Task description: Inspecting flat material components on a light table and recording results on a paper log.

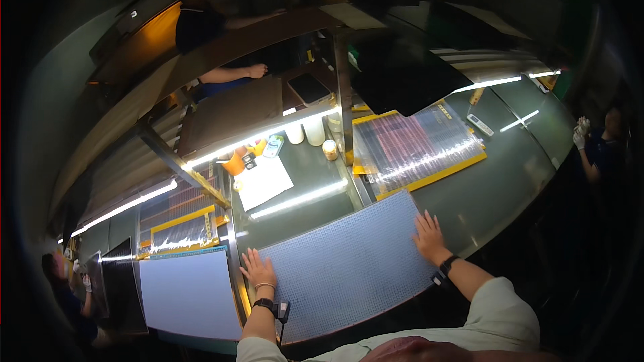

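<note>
A large light-blue sheet (352, 265), covered in a fine regular pattern, lies flat on the dark green bench in front of me. My left hand (258, 269) rests at its left edge with the fingers spread. At the right edge, my right hand (429, 234) touches the sheet, its fingers also apart. Neither hand grips anything. Each wrist wears a black band with a small box.
Film-covered sheets with yellow borders (419, 144) lie beyond. To the left is a pale sheet stack (188, 295). A white paper (266, 183), an orange cup (233, 163) and a small jar (329, 150) stand under a lamp. A metal post (343, 94) rises behind. Other people work around.
</note>
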`<action>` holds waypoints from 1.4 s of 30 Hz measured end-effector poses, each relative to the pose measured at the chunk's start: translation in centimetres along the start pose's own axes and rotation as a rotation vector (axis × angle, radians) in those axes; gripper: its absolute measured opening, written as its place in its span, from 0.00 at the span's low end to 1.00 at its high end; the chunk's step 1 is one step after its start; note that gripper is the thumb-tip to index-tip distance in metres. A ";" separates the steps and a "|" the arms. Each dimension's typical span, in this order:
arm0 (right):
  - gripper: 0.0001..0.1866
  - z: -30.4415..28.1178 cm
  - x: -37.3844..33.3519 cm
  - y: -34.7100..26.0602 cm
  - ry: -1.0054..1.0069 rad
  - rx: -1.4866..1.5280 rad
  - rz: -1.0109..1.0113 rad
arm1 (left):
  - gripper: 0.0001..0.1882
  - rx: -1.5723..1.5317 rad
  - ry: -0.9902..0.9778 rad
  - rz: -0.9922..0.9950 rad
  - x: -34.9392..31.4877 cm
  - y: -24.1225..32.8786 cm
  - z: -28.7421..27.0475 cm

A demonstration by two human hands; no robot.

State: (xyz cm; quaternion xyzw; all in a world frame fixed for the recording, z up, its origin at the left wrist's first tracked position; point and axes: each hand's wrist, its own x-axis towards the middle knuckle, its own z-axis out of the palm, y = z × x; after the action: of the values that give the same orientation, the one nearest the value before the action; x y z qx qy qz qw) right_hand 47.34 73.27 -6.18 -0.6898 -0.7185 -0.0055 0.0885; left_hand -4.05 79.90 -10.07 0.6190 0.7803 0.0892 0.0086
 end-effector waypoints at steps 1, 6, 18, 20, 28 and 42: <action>0.30 0.0 2.1 -0.2 0.021 0.012 -0.026 | 0.30 0.001 -0.003 0.012 0.0 -0.1 -0.3; 0.29 1.7 9.3 -0.9 0.123 0.039 0.013 | 0.29 -0.002 0.000 0.024 -0.4 -0.1 -0.3; 0.28 2.6 11.4 -0.6 0.190 -0.012 0.044 | 0.30 -0.019 0.027 0.036 -0.9 0.3 -0.8; 0.27 2.7 11.0 -1.0 0.269 -0.083 0.029 | 0.30 -0.019 0.028 0.041 -1.5 -0.4 -0.7; 0.29 3.2 11.3 -0.2 0.211 -0.155 0.068 | 0.31 0.028 0.010 0.060 -0.5 0.6 -0.7; 0.23 3.2 8.9 0.3 0.305 0.004 0.129 | 0.27 0.092 0.030 0.067 -0.5 0.7 -0.7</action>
State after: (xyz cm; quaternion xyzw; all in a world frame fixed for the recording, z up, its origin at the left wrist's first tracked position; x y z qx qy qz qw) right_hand 46.93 82.53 -8.14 -0.7254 -0.6512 -0.1030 0.1979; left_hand -3.40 79.51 -9.31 0.6432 0.7623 0.0628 -0.0348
